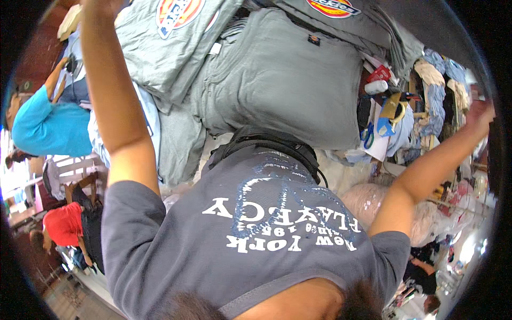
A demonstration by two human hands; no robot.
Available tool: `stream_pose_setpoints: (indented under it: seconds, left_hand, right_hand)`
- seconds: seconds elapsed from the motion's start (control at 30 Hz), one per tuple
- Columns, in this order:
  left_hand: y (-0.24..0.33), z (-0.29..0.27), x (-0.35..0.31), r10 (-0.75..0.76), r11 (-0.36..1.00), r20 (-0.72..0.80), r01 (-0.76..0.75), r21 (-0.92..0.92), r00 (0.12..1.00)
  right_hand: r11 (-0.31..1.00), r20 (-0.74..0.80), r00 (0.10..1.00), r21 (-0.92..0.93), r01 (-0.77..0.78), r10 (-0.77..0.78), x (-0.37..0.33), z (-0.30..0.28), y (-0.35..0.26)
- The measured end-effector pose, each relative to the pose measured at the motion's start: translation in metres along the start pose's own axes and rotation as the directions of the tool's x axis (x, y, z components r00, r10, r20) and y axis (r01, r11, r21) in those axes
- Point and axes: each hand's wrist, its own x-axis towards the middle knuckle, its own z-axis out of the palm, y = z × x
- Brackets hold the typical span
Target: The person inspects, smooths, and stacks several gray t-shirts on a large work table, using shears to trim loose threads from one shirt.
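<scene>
1. We take the large grey folded garment (288, 80) in the middle of the pile as our landmark. It lies flat on a heap of similar grey clothing.
2. The left hand (104, 6) is raised far to the upper left of that garment and is cut by the picture's top edge. We cannot tell whether its fingers are apart or closed. The thing nearest to it is the grey garment with a round badge label (170, 42), which lies just left of the landmark and overlaps it.
3. The right hand (480, 114) is stretched well out to the landmark's right, at the blurred rim. We cannot tell its state or whether it touches anything.
4. We judge the badge-labelled garment to be soft, limp and fairly light. It is not fragile, but it is likely to unfold and sag if lifted by one corner, so a grip along the folded edge with support beneath would suit it.
5. The surface under the landmark is hidden by stacked cloth. To its right lie blue-handled scissors (368, 136), a red packet (380, 73) and more bundled fabric.
6. Below and to the right of the landmark sits a clear plastic bag (368, 200) of pale goods.
7. Far to the left of the landmark, a person in a blue shirt (48, 128) and another in a red shirt (64, 224) are in a crowded workroom.
</scene>
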Motion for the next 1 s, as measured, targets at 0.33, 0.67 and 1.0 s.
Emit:
stream_pose_setpoints:
  seconds: [0.33, 0.67, 1.0]
  left_hand:
    - [-0.157, -0.059, -0.228, -0.808, 0.584, -0.167, 0.806, -0.1, 0.565]
    - [-0.149, -0.056, -0.24, -0.779, 0.607, -0.203, 0.794, -0.006, 0.594]
    - [-0.163, -0.065, -0.253, -0.693, 0.715, -0.195, 0.697, -0.059, 0.694]
  right_hand:
    - [0.585, -0.121, 0.588, 0.38, -0.717, 0.8, -0.291, 0.009, 0.193]
    - [0.49, 0.001, 0.621, 0.614, -0.619, 0.784, -0.318, 0.023, 0.163]
    - [0.58, -0.235, 0.542, 0.492, -0.649, 0.807, -0.329, 0.013, 0.196]
